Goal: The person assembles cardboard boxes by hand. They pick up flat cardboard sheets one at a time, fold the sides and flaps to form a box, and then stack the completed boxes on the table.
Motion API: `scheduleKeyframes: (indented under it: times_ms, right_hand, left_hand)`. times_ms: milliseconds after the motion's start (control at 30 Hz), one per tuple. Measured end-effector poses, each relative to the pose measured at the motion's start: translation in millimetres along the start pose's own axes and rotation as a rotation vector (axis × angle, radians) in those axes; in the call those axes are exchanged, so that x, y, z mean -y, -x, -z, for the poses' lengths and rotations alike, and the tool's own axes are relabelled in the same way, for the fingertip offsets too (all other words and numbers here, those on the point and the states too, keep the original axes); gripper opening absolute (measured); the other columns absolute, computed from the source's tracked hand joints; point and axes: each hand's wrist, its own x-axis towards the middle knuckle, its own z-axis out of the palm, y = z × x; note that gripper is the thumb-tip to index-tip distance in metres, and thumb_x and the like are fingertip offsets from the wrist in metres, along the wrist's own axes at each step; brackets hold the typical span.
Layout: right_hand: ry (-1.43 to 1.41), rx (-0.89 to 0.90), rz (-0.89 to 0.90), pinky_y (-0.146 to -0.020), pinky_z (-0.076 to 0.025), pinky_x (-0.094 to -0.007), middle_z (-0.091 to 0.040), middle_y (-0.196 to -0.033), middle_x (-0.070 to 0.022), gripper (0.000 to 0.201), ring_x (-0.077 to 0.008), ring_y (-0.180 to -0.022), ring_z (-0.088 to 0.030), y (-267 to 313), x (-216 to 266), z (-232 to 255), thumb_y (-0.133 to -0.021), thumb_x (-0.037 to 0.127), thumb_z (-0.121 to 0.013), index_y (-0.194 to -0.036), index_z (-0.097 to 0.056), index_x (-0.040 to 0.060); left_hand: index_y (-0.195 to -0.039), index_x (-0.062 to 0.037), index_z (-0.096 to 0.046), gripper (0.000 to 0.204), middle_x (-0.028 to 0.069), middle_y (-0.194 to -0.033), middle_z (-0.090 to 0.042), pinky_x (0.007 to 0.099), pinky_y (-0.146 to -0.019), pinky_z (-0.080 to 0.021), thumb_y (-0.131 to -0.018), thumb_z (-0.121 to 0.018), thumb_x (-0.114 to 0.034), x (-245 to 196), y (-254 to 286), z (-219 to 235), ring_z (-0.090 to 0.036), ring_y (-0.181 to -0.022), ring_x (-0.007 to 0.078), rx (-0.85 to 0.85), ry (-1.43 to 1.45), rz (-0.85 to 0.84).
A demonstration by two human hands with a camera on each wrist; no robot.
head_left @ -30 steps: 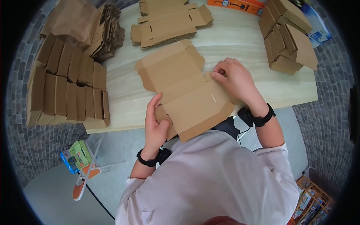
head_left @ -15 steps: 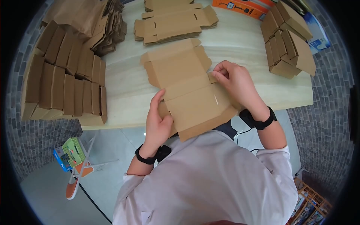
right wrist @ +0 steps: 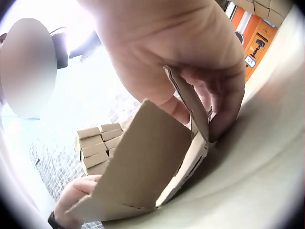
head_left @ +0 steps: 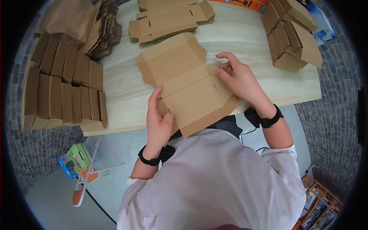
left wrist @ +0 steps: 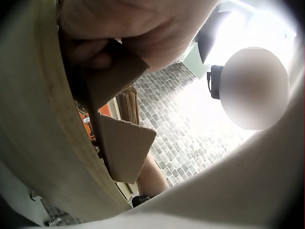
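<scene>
Cardboard point(head_left: 176, 78), matte brown and creased into panels with notched edges and a narrow slot, lay partly over the near edge of the pale, streaked table point(head_left: 237, 38). Hands stood apart: the left hand point(head_left: 159, 124) gripped its left side, the right hand point(head_left: 243, 80) curled round a raised flap point(right wrist: 188, 98). Oblong boxes point(head_left: 66, 97) stood in rows.

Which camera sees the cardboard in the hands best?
The head view, because it shows the cardboard nearly whole from above. The left wrist view shows only flaps; the right wrist view shows flaps close up.
</scene>
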Motion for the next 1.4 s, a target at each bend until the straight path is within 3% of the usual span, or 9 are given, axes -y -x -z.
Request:
scheduleKeyframes:
  times_ms: [267, 400, 467, 700, 767, 900, 967, 1200, 1400]
  right_hand:
    - [-0.315, 0.106, -0.162, -0.077, -0.05, -0.0289, -0.068, -0.097, -0.0087, 0.059, -0.0152, -0.083, -0.062, 25.0, -10.0, 10.7, -0.09, 0.019, -0.068, -0.143, -0.044, 0.0059]
    - [-0.41, 0.127, -0.12, -0.081, -0.051, -0.0286, -0.067, -0.107, -0.0106, 0.068, -0.0155, -0.093, -0.063, 45.5, -19.7, 8.2, -0.09, 0.014, -0.069, -0.149, -0.037, 0.0083]
    - [-0.659, 0.157, -0.075, -0.085, -0.052, -0.0298, -0.061, -0.126, -0.0151, 0.086, -0.0182, -0.108, -0.061, 57.1, -24.1, 5.4, -0.084, 0.005, -0.074, -0.155, -0.027, 0.0116]
    - [-0.492, 0.189, 0.011, -0.089, -0.053, -0.0324, -0.048, -0.145, -0.0193, 0.104, -0.0252, -0.122, -0.055, 79.3, -23.2, 4.5, -0.075, -0.003, -0.08, -0.158, -0.021, 0.0142]
    - [-0.452, 0.147, -0.143, -0.094, -0.052, -0.0347, -0.045, -0.149, -0.0187, 0.106, -0.0272, -0.126, -0.053, 75.4, -21.4, -0.9, -0.074, -0.001, -0.082, -0.158, -0.02, 0.014]
    - [-0.286, 0.098, -0.04, -0.098, -0.05, -0.0371, -0.043, -0.15, -0.0177, 0.11, -0.028, -0.127, -0.053, 76.4, -30.3, -11.1, -0.071, 0.002, -0.086, -0.158, -0.02, 0.0126]
    - [-0.365, 0.153, 0.159, -0.102, -0.049, -0.0388, -0.046, -0.148, -0.0156, 0.11, -0.0285, -0.124, -0.055, 78.5, -34.9, -8.9, -0.069, 0.006, -0.088, -0.156, -0.022, 0.0098]
    - [-0.191, 0.175, 0.133, -0.093, -0.053, -0.036, -0.044, -0.151, -0.0135, 0.109, -0.0286, -0.121, -0.058, 79.5, -28.1, -9.2, -0.067, 0.007, -0.089, -0.155, -0.025, 0.0078]
    - [-0.176, 0.034, 0.142, -0.085, -0.054, -0.0353, -0.054, -0.142, -0.0144, 0.104, -0.0277, -0.108, -0.063, 77.7, -29.8, -20.1, -0.071, 0.008, -0.087, -0.155, -0.025, 0.007]
  left_hand:
    - [-0.146, -0.0008, -0.039, 0.073, 0.0161, -0.143, -0.046, 0.0369, -0.116, -0.029, -0.074, -0.043, 0.01, -1.5, -2.9, 3.0, -0.04, -0.138, 0.0281, -0.002, 0.029, 0.053]
    - [-0.145, -0.0006, -0.04, 0.072, 0.0167, -0.143, -0.046, 0.0367, -0.116, -0.03, -0.074, -0.042, 0.011, -2.0, -3.7, 1.8, -0.04, -0.137, 0.028, -0.011, 0.06, 0.053]
    - [-0.145, -0.0005, -0.04, 0.072, 0.0171, -0.142, -0.047, 0.0367, -0.115, -0.03, -0.074, -0.042, 0.011, -2.8, -3.9, 2.5, -0.041, -0.137, 0.028, -0.017, 0.055, 0.061]
    - [-0.145, -0.0003, -0.04, 0.073, 0.0181, -0.141, -0.047, 0.036, -0.113, -0.033, -0.074, -0.042, 0.011, -6.9, -3.9, 4.7, -0.043, -0.135, 0.0269, 0.008, 0.068, 0.085]
    - [-0.146, -0.0005, -0.04, 0.073, 0.0178, -0.141, -0.047, 0.0361, -0.113, -0.033, -0.074, -0.042, 0.011, -7.7, -3.1, 3.4, -0.043, -0.135, 0.0267, 0.022, 0.061, 0.07]
    - [-0.144, -0.0003, -0.042, 0.071, 0.0162, -0.14, -0.048, 0.0362, -0.113, -0.033, -0.073, -0.042, 0.01, -2.6, -0.1, 3.0, -0.043, -0.135, 0.0261, -0.016, 0.124, 0.034]
    - [-0.143, -0.0001, -0.043, 0.071, 0.0153, -0.139, -0.049, 0.0359, -0.113, -0.033, -0.073, -0.042, 0.01, -1.0, 2.7, 4.3, -0.044, -0.133, 0.0256, -0.039, 0.124, 0.044]
    - [-0.14, 0.0005, -0.047, 0.069, 0.0133, -0.132, -0.051, 0.0345, -0.113, -0.031, -0.071, -0.042, 0.01, -1.1, -2.6, 6.3, -0.044, -0.129, 0.0234, -0.019, 0.168, 0.119]
    - [-0.14, 0.0004, -0.045, 0.069, 0.0132, -0.134, -0.05, 0.0354, -0.114, -0.029, -0.071, -0.042, 0.01, -1.6, 2.6, 5.5, -0.042, -0.131, 0.024, -0.009, 0.124, 0.064]
